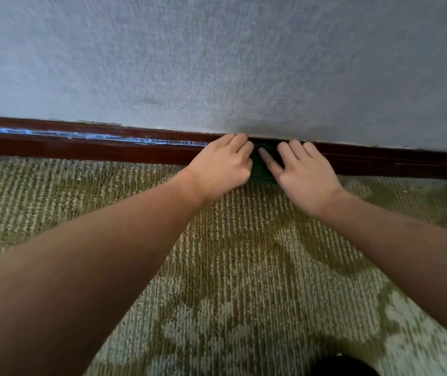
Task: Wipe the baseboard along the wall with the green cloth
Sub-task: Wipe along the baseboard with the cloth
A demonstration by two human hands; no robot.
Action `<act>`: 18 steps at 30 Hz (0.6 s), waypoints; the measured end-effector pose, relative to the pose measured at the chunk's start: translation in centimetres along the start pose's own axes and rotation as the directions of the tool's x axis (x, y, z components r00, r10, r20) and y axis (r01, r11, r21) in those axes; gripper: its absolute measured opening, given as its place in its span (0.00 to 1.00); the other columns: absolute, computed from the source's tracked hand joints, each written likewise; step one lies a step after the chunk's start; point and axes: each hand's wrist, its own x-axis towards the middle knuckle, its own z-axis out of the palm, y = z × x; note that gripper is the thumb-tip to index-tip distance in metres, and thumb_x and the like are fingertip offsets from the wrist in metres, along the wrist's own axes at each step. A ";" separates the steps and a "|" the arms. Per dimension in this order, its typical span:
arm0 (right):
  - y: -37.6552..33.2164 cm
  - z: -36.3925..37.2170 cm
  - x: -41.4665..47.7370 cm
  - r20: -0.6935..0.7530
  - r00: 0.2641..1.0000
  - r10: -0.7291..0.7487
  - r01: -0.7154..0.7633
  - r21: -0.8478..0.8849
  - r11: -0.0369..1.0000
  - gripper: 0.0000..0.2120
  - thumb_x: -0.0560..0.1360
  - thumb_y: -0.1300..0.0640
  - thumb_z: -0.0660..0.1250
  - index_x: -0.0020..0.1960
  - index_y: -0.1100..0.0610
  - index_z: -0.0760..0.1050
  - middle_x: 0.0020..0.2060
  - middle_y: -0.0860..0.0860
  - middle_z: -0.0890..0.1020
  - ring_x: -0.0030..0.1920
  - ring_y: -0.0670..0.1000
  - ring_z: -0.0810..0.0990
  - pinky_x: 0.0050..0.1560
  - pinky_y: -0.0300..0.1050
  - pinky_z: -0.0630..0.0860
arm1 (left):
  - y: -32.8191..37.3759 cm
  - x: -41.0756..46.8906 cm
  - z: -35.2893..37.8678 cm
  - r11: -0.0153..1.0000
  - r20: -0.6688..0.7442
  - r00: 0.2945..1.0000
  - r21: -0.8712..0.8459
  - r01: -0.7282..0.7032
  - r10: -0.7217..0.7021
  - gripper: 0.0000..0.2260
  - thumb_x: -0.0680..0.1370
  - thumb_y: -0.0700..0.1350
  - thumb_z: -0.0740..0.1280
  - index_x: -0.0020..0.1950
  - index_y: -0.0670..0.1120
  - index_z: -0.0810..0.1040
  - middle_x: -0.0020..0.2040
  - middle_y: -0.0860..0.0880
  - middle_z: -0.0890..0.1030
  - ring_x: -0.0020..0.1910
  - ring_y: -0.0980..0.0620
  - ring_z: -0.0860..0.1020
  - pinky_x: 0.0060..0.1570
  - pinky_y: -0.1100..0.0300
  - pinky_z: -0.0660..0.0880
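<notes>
A dark green cloth [260, 169] is bunched against the dark brown baseboard [81, 146] at the foot of the grey wall. My left hand [221, 166] lies on the cloth's left side with its fingers bent over the cloth's edge. My right hand [302, 170] presses the cloth's right side with straight, spread fingers, and its thumb lies across the green fabric. Most of the cloth is hidden under both hands. A pale bluish streak [86, 134] runs along the baseboard's top ledge to the left of the hands.
The textured grey wall [230, 63] fills the upper half. A green and beige patterned carpet [244, 267] covers the floor. A dark rounded object [344, 366] shows at the bottom edge. The baseboard runs on past both hands to the frame's sides.
</notes>
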 end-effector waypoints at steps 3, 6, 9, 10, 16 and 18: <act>-0.6 0.7 0.0 0.022 0.998 0.055 -0.057 0.126 0.990 0.29 0.75 0.62 0.56 0.75 0.59 0.51 0.52 0.57 0.70 0.53 0.58 0.69 0.50 0.48 0.67 | 0.1 0.1 -0.6 0.999 -0.009 1.000 -0.016 0.028 -0.029 0.05 0.68 0.42 0.69 0.41 0.46 0.83 0.42 0.50 0.82 0.46 0.51 0.79 0.48 0.60 0.75; -1.7 1.2 -0.3 0.036 0.999 -0.018 0.009 0.225 0.974 0.32 0.75 0.63 0.55 0.75 0.56 0.47 0.53 0.58 0.66 0.54 0.57 0.65 0.51 0.48 0.64 | 0.6 -1.3 -0.8 0.998 0.066 0.996 -0.032 -0.056 0.058 0.06 0.70 0.42 0.70 0.45 0.43 0.83 0.44 0.48 0.81 0.47 0.49 0.78 0.50 0.58 0.75; -2.1 0.7 0.0 -0.103 0.989 -0.111 0.129 0.194 0.972 0.31 0.70 0.61 0.67 0.72 0.55 0.62 0.48 0.57 0.74 0.48 0.56 0.73 0.46 0.47 0.70 | 0.7 -3.7 -1.5 0.994 0.146 0.986 -0.085 -0.073 0.085 0.05 0.68 0.41 0.72 0.42 0.43 0.83 0.41 0.48 0.81 0.42 0.51 0.77 0.45 0.58 0.77; -2.2 0.4 0.5 -0.155 0.983 -0.096 0.126 0.202 0.971 0.31 0.69 0.61 0.69 0.71 0.55 0.65 0.47 0.57 0.75 0.48 0.56 0.74 0.45 0.47 0.71 | 0.5 -4.0 -1.7 0.994 0.159 0.986 -0.097 -0.040 0.055 0.06 0.67 0.41 0.72 0.42 0.42 0.83 0.41 0.48 0.81 0.42 0.51 0.77 0.45 0.58 0.77; -1.3 -0.7 2.2 -0.198 0.980 0.020 0.026 0.224 0.974 0.31 0.72 0.64 0.47 0.75 0.54 0.52 0.53 0.57 0.68 0.54 0.56 0.67 0.52 0.47 0.65 | -1.5 -3.2 -1.9 0.986 0.042 0.987 -0.050 0.157 -0.155 0.06 0.66 0.38 0.71 0.42 0.38 0.83 0.40 0.44 0.81 0.43 0.44 0.79 0.45 0.56 0.77; -0.8 -0.1 2.3 -0.229 0.973 -0.018 0.059 0.176 0.983 0.30 0.74 0.63 0.51 0.75 0.53 0.49 0.54 0.56 0.68 0.55 0.56 0.67 0.53 0.47 0.65 | -1.3 -3.1 -1.5 0.983 0.029 0.985 -0.060 0.174 -0.172 0.06 0.68 0.36 0.68 0.43 0.37 0.82 0.41 0.43 0.81 0.42 0.43 0.79 0.44 0.55 0.77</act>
